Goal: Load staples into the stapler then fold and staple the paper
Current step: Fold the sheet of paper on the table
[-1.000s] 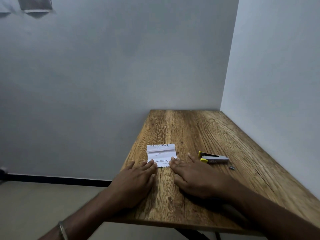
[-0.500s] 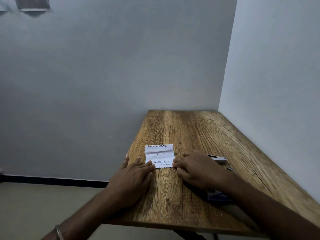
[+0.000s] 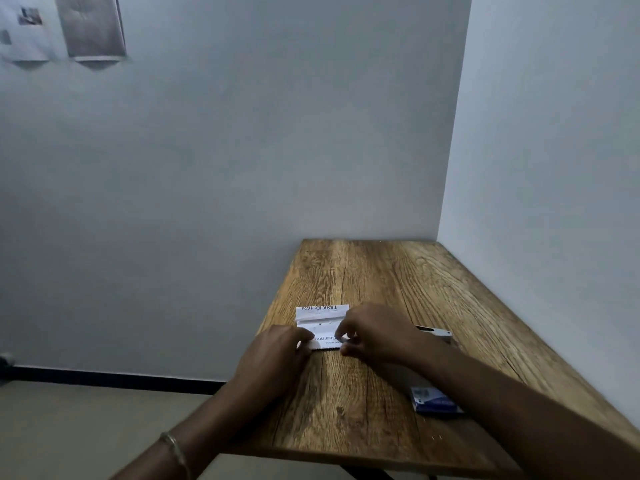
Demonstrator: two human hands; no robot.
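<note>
The paper on the table carries print that reads upside down from the camera. Along its far edge stands "TASK ID- 1624". Nearer the camera on the same sheet a larger word begins "Straight"; its end is hidden under a hand. A smaller line just below that word is too fine to read.

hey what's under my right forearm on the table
A small blue box lies on the wooden table, partly covered by the right forearm, so its full shape and contents cannot be seen. Farther back, the stapler pokes out behind the right hand.
</note>
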